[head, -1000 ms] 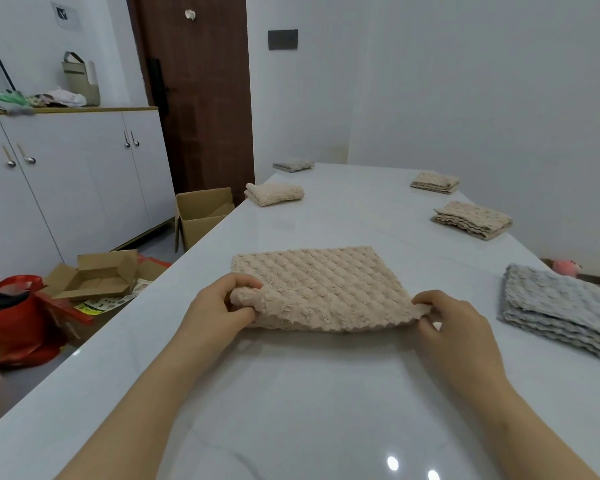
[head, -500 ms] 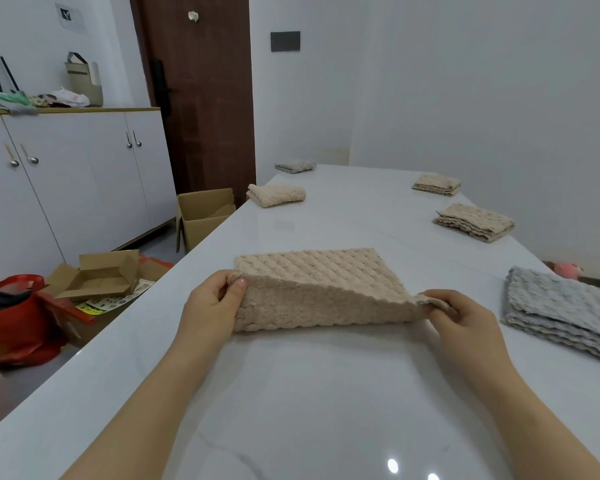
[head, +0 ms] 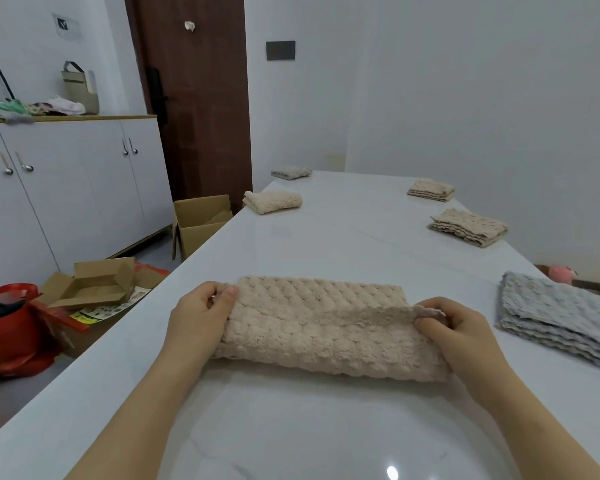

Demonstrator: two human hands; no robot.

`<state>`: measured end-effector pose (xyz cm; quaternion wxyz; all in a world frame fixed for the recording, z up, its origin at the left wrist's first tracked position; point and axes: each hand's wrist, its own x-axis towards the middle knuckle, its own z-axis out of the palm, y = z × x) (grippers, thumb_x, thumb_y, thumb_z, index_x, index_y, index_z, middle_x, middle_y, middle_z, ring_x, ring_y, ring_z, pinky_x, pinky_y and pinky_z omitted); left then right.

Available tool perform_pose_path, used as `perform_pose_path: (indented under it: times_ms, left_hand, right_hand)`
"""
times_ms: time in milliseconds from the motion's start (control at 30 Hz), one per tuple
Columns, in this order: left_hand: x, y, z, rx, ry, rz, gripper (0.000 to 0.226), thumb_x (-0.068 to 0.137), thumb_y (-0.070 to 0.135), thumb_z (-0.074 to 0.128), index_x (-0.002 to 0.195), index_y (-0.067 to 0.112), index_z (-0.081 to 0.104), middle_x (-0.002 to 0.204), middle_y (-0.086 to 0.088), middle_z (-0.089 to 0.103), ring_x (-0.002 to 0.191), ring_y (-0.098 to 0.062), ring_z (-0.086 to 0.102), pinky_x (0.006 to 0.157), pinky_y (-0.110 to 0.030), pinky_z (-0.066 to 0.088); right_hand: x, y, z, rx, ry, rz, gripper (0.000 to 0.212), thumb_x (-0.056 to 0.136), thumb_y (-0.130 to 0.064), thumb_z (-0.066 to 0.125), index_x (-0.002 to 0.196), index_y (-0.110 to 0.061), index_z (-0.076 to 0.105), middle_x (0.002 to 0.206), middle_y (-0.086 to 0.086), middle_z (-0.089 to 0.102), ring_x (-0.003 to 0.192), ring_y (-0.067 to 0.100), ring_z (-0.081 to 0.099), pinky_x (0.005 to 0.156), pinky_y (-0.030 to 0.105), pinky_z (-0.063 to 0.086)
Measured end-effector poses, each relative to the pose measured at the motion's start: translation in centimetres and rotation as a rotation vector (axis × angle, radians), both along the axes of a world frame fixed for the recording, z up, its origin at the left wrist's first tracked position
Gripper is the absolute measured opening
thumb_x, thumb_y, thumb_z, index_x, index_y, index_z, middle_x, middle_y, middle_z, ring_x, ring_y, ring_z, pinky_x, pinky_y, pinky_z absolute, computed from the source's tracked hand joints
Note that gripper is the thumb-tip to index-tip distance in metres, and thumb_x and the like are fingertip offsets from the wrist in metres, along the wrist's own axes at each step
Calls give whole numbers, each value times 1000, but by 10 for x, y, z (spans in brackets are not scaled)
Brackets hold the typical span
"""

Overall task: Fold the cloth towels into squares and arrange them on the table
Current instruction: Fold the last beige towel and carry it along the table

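Observation:
A beige waffle-textured towel [head: 326, 327] lies across the white marble table [head: 326, 427] in front of me, its near edge lifted and carried over toward the far edge. My left hand [head: 198, 317] pinches the lifted edge at the left corner. My right hand [head: 461, 327] pinches the same edge at the right corner. Folded beige towels lie further off: one at the left edge [head: 272, 201], two along the right side [head: 468, 226] [head: 431, 190]. A small folded grey towel [head: 291, 172] lies at the far end.
A stack of grey towels [head: 561, 317] lies at the right, close to my right hand. Open cardboard boxes [head: 94, 284] [head: 201, 220] and a red bag [head: 11, 327] stand on the floor to the left, beside white cabinets [head: 73, 188] and a brown door [head: 194, 98].
Both hands have lifted the towel's near edge and carried it away from me over the rest of the towel, so the flat towel is now half folded over.

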<state>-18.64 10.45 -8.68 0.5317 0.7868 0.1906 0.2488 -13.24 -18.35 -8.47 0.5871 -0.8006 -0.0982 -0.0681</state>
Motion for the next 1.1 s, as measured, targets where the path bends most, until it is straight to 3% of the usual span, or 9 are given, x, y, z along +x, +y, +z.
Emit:
perform_pose_path:
  times_ms: [167, 333, 400, 467, 600, 767, 933, 1100]
  left_hand:
    - [2, 0, -4, 101, 67, -27, 19, 92, 29, 53, 81, 16, 62, 82, -7, 64, 75, -16, 54, 67, -27, 40]
    - [3, 4, -7, 155, 99, -69, 14, 90, 18, 55, 78, 23, 62, 84, -2, 66, 82, -18, 57, 71, -27, 42]
    - [2, 4, -7, 230, 117, -66, 18, 91, 18, 53, 75, 26, 58, 79, 4, 63, 78, -12, 55, 66, -19, 39]
    - [2, 1, -8, 329, 162, -62, 17, 93, 20, 49, 77, 25, 54, 74, 8, 59, 70, -5, 51, 59, -17, 35]
    - [3, 3, -8, 450, 268, -38, 10, 96, 25, 41, 94, 22, 51, 85, 2, 59, 81, -19, 51, 66, -31, 36]
    - [1, 6, -6, 439, 282, -50, 12, 97, 27, 40, 95, 22, 51, 85, 1, 58, 81, -20, 51, 70, -31, 37]
    - [-1, 2, 1, 308, 102, -20, 11, 93, 25, 50, 84, 24, 57, 74, 1, 57, 71, -9, 50, 62, -23, 38]
    - [14, 14, 10, 147, 104, -22, 10, 91, 29, 54, 84, 25, 58, 87, -5, 66, 84, -24, 59, 68, -32, 44]
  right_hand:
    - [0, 1, -4, -147, -38, -19, 18, 86, -13, 60, 76, -26, 66, 74, 15, 63, 68, 24, 54, 64, 30, 38]
    - [2, -1, -4, -208, -70, -69, 19, 86, -15, 61, 77, -31, 64, 79, 3, 69, 82, 20, 62, 72, 31, 43]
    - [1, 0, -4, -216, -74, -68, 19, 87, -15, 61, 77, -31, 63, 79, 2, 69, 80, 19, 61, 70, 28, 43]
    - [1, 0, -4, -259, -85, -60, 19, 89, -16, 58, 78, -31, 59, 73, 1, 66, 71, 15, 58, 61, 15, 39]
    - [1, -1, -2, -404, -120, -34, 8, 94, -21, 48, 87, -21, 49, 64, -1, 55, 61, 9, 48, 50, 14, 33]
    - [0, -3, 1, -483, -56, 30, 12, 93, -23, 50, 87, -13, 53, 62, 1, 52, 55, 12, 43, 50, 14, 34]
    - [0, -2, 1, -377, -123, -35, 8, 88, -18, 59, 80, -14, 59, 58, -5, 50, 56, 10, 44, 53, 13, 34]
    - [11, 3, 6, -193, -101, -91, 11, 86, -17, 61, 75, -19, 61, 61, 0, 55, 60, 16, 47, 60, 30, 34]
